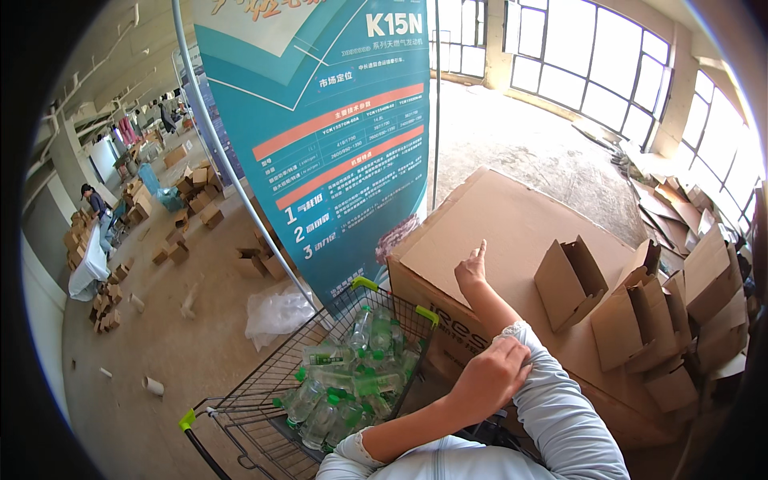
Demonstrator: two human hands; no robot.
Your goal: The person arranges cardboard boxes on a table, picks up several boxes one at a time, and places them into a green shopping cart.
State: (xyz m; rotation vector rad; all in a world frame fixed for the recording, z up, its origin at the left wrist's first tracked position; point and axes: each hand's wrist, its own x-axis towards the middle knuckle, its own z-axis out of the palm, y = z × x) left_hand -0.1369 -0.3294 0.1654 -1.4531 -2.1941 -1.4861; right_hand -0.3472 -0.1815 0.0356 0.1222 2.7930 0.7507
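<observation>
My left hand (490,374) is closed around the cuff of my right sleeve (552,400), which is white and gathered near the elbow. The bare right forearm reaches away over a large cardboard box (472,208). Above the box's top is my right hand (471,270), with its index finger stretched out and nothing visible in it; the other fingers are partly hidden. Below my left forearm stands a black wire shopping cart (254,370) with green corner pieces. Clear plastic bottles (368,382) with green caps fill part of it.
Open cardboard cartons (570,284) stand on the big box's right side, with flattened cardboard (672,212) beyond. A tall teal banner (320,120) on a metal frame rises behind the cart. Plastic wrap (276,314) lies on the floor. Far left, a person (98,210) stands by boxes.
</observation>
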